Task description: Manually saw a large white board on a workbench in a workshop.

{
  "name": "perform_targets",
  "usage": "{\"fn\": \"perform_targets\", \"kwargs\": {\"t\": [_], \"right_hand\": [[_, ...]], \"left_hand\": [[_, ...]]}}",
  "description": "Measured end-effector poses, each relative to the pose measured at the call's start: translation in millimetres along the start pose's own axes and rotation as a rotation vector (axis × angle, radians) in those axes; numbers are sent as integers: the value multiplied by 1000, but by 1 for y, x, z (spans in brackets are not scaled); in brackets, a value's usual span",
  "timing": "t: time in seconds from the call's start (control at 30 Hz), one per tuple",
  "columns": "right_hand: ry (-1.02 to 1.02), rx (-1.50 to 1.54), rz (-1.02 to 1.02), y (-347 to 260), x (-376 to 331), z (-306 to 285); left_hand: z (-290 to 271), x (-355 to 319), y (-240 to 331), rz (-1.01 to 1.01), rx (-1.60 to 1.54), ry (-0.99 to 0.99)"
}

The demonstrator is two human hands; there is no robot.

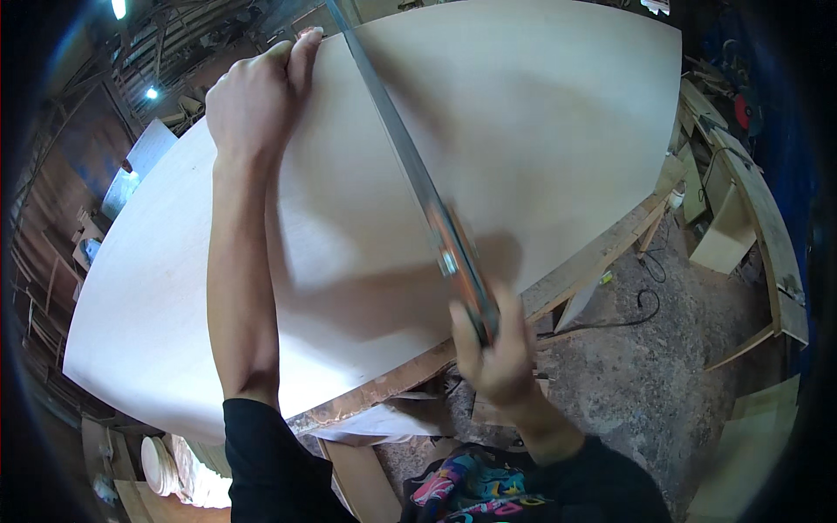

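Note:
A large pale plywood sheet (558, 131) spreads out in front of me. My left hand (253, 96) is closed over its far left edge, with the thumb lying along the top; the curled fingertips are hidden. In my right hand (497, 357), near the front edge, I grip the near end of a long, narrow metal bar (397, 131). Its grey length slants across the sheet to the far edge and out of the picture. The near part is orange and dark, smeared by motion, so I cannot tell its exact kind.
A rough wooden support (384, 388) runs under the sheet's front edge. On the right, a black cable (610, 325) lies on the stained floor (610, 392), beside a curved wooden bench (767, 227) and board offcuts (728, 231). Round pale discs (159, 466) stand at the lower left.

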State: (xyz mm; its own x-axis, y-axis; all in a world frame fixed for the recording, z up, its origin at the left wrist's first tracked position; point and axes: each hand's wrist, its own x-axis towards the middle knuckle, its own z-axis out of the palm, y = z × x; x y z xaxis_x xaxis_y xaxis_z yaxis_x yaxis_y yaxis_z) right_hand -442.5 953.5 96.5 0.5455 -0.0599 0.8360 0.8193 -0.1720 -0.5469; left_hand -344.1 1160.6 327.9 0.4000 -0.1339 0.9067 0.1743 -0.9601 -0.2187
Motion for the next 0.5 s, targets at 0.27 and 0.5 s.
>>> {"fn": "perform_targets", "kwargs": {"t": [0.27,0.5], "right_hand": [[-40,12,-41,-1,-35,-23],[17,-2,-72,-7,113,25]], "left_hand": [[0,-2,0,53,-10,66],[-2,-2,9,110,15,122]]}}
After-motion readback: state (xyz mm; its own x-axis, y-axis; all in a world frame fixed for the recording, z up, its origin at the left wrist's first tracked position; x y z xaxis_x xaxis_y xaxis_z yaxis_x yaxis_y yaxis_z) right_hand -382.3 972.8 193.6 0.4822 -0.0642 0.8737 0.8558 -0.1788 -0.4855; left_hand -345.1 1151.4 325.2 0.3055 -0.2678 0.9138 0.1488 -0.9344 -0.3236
